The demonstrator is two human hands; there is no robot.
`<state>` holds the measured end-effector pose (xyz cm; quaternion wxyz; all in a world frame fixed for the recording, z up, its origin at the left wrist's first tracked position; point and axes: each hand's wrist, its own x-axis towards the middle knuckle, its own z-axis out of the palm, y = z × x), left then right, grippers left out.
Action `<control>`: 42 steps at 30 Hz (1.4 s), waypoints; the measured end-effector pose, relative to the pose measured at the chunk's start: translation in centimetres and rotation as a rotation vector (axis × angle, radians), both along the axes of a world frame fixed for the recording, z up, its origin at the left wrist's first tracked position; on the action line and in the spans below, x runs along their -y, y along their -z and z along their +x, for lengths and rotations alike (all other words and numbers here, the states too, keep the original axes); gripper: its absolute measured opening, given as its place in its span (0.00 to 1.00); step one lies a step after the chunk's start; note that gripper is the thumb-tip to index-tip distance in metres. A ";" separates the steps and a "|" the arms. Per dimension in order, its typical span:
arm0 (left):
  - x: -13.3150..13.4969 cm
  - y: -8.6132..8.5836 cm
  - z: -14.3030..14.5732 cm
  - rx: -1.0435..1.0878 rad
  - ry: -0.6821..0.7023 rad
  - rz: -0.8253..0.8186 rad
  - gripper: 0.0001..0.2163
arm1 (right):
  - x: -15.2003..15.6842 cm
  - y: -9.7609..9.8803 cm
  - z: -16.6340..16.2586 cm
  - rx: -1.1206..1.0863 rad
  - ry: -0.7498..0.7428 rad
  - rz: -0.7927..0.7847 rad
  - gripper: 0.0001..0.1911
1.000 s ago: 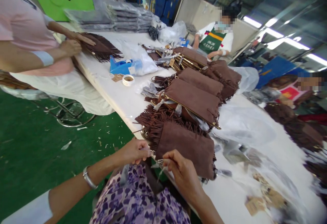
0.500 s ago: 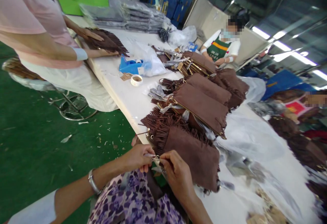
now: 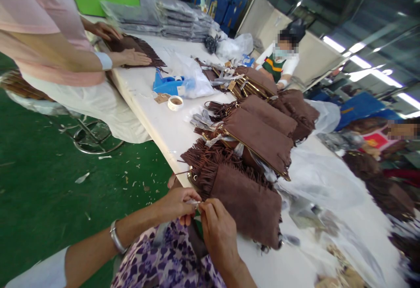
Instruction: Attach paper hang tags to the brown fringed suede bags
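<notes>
At the front edge of the table, my left hand (image 3: 180,202) is closed in a pinch on a small metal fitting with whitish wrapping (image 3: 197,205). My right hand (image 3: 218,226) pinches the same fitting from the other side, and the fingertips of both hands nearly meet. Most of the fitting is hidden behind fingers, so its exact kind is unclear. Just beyond my right hand lies a brown fringed bag (image 3: 247,205), flat on the table, its fringe toward the upper left. A brown strap hangs down near my lap below the hands.
More brown bags (image 3: 259,130) with gold zips are piled behind. A blue tape dispenser (image 3: 169,82) and a tape roll (image 3: 175,103) sit farther left. Clear plastic (image 3: 321,178) covers the right side. A co-worker's hands (image 3: 136,57) press another fringed bag; a second person stands at the back.
My right hand has turned and closed in over the fitting, covering more of it. The co-worker at left has shifted hands on the bag, and the person at the back leans lower.
</notes>
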<state>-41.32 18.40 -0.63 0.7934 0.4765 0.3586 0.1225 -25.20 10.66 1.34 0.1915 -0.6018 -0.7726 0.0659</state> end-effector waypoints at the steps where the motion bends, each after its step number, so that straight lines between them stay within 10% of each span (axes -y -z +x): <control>1: 0.0 0.0 0.0 0.002 -0.003 -0.004 0.20 | 0.1 0.0 0.0 -0.014 0.008 -0.002 0.09; 42: 1.2 1.6 1.3 -0.076 -0.116 0.131 0.12 | -0.5 -1.5 2.1 -0.212 0.179 -0.294 0.09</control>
